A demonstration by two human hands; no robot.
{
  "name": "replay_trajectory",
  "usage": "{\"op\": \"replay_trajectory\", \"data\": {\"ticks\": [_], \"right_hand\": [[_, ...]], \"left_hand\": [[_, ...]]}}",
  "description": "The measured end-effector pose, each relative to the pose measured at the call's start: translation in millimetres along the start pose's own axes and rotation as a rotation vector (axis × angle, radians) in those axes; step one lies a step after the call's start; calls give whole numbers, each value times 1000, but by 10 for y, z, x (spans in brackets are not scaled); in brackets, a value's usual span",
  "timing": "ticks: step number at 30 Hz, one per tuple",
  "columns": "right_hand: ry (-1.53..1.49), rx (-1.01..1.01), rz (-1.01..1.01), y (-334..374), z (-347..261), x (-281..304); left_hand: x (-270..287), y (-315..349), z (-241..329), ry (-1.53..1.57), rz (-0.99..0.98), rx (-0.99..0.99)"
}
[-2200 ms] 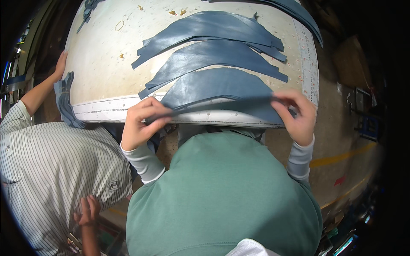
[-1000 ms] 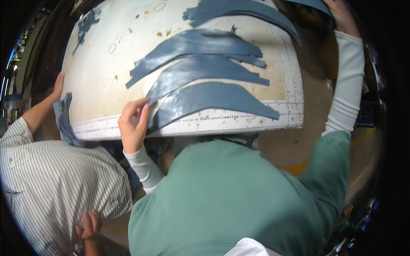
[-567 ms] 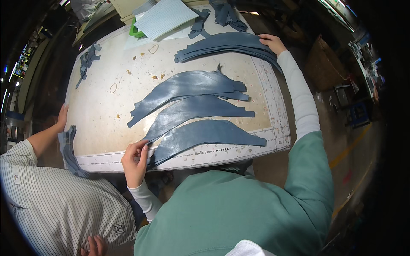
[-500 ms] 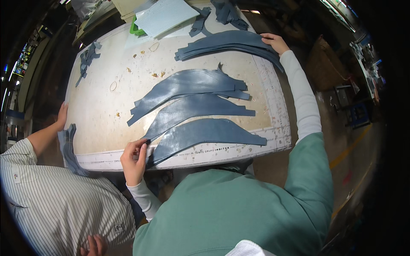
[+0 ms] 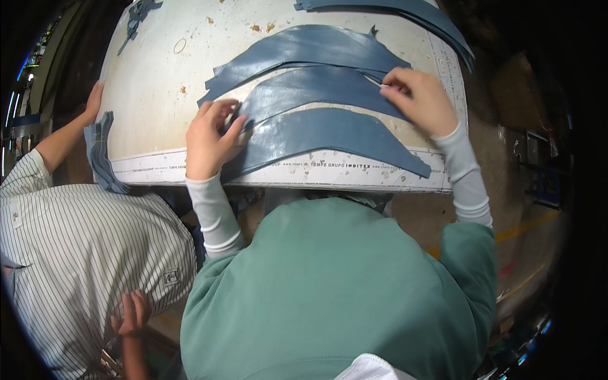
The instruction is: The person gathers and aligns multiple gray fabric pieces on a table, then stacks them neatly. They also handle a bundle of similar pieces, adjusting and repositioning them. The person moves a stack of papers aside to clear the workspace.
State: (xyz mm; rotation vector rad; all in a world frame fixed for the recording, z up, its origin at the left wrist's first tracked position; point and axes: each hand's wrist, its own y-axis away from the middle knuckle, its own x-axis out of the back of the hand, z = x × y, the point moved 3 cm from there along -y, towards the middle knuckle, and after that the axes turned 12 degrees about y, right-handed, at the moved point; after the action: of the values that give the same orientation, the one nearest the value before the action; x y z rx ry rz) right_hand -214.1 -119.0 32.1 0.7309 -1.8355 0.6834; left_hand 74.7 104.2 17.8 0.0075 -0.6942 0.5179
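Three curved groups of blue leather-like pieces lie one behind another on the table: a front piece, a middle piece and layered far pieces. My left hand is over the left tip of the middle piece, thumb and fingers apart with nothing visible between them. My right hand pinches at the right ends of the far pieces, thumb and forefinger close together. It covers those ends and part of the middle piece's right end, so how many layers it grips is hidden.
A stack of blue curved pieces lies at the far right. Blue scraps are at the far left, and a blue bundle hangs over the table's left edge. A co-worker's hand rests at that edge, beside a striped shirt.
My right hand has left the far-right stack and come to the far pieces' right ends. My left hand has let go of the middle piece's tip and opened. The view has shifted nearer.
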Motion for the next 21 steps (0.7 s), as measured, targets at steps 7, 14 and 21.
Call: {"op": "replay_trajectory", "data": {"ticks": [7,14,21], "right_hand": [[68,-107,35,187,-73,-258],[-183,-122,243,464,-313,174],[-85,-256,-277,911,-341,-14]], "left_hand": [[-86,-72,-142,-22,-50,131],[150,173,239,248,74,67],[33,486,88,117,-303,318]]}}
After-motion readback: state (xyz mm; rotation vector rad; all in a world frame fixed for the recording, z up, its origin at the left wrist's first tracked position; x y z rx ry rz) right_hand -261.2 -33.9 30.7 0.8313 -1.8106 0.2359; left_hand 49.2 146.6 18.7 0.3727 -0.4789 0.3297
